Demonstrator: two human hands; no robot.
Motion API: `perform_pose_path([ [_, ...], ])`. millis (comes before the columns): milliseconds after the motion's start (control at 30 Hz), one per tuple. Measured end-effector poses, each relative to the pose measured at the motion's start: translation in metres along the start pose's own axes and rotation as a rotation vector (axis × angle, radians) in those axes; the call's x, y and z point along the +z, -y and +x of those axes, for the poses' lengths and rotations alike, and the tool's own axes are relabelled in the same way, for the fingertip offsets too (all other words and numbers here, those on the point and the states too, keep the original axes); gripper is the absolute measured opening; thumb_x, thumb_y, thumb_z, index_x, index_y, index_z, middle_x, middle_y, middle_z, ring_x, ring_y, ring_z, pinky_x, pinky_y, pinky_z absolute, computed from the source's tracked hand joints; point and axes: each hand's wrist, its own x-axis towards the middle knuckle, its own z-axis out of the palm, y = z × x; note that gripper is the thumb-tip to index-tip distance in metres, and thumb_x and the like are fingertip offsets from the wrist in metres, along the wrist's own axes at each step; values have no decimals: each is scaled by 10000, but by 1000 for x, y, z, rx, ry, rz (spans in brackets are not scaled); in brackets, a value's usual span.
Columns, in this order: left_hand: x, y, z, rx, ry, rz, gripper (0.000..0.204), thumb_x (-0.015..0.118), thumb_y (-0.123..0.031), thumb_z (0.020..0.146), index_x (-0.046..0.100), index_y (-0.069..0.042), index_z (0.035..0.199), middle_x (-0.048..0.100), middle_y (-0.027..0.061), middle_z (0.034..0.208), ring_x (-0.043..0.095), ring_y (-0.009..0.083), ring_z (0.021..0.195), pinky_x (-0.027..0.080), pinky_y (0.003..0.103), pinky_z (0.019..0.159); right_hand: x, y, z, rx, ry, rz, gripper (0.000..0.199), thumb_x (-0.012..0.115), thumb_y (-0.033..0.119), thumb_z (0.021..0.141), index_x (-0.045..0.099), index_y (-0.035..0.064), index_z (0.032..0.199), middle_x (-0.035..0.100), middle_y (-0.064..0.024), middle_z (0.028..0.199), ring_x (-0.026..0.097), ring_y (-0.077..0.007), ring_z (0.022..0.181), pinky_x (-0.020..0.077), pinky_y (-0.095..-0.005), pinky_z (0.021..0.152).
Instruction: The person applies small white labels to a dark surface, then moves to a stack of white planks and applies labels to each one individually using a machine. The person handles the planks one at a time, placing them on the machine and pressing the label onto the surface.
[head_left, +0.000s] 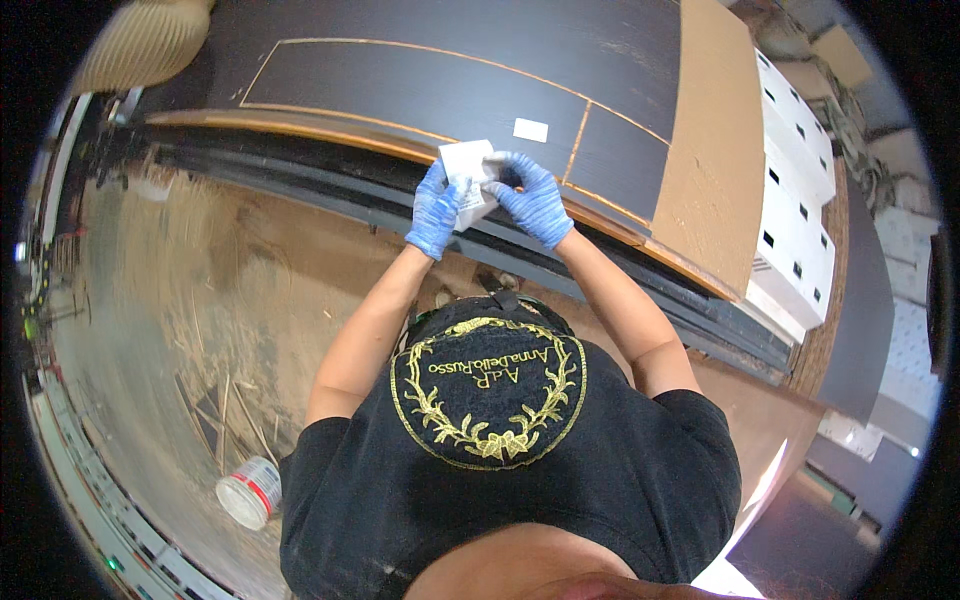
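Observation:
In front of me, at the near edge of a dark board (420,85), both my gloved hands hold a folded strip of white paper labels (466,158). My left hand (435,212) wears a blue knit glove and grips the strip from its left side, thumb over the front. My right hand (533,200), gloved the same way, has its thumb and fingertips closed at the strip's right edge. Faint print shows on the paper. A single white label (530,130) lies flat on the dark board, just beyond my right hand. Pale cut lines divide the board into rectangles.
To the right of the board lies a brown sheet (708,150), with white panels with dark square holes (797,190) beyond it. A ribbed hose (150,45) hangs at the upper left. On the dusty floor (300,235) are wood strips (232,415) and a white bucket (249,492).

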Motion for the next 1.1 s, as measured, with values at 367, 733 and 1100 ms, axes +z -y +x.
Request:
perform_pose_path([
  [367,-21,58,10,-367,-295,-254,262,560,-234,846,553,-52,1035,589,44,917,569,164,794,481,290,681,9,-32,-16,-381,-203,-486,145,658,122,677,599,81,803,593,-88,780,585,-242,725,475,-327,708],
  [733,-31,40,10,-446,-73,-367,343,512,-297,857,515,-57,1102,570,64,974,561,174,847,479,308,731,-130,-139,-18,265,-318,-1510,598,455,546,785,420,144,1226,403,-136,1272,375,-290,1174,220,-492,973],
  [1100,-29,3,59,-439,-205,-366,343,445,-328,884,484,-62,1096,569,97,994,578,205,864,510,330,739,3,-19,-39,372,401,493,440,559,286,836,463,20,1172,570,-40,947,519,-107,892,446,-268,807],
])
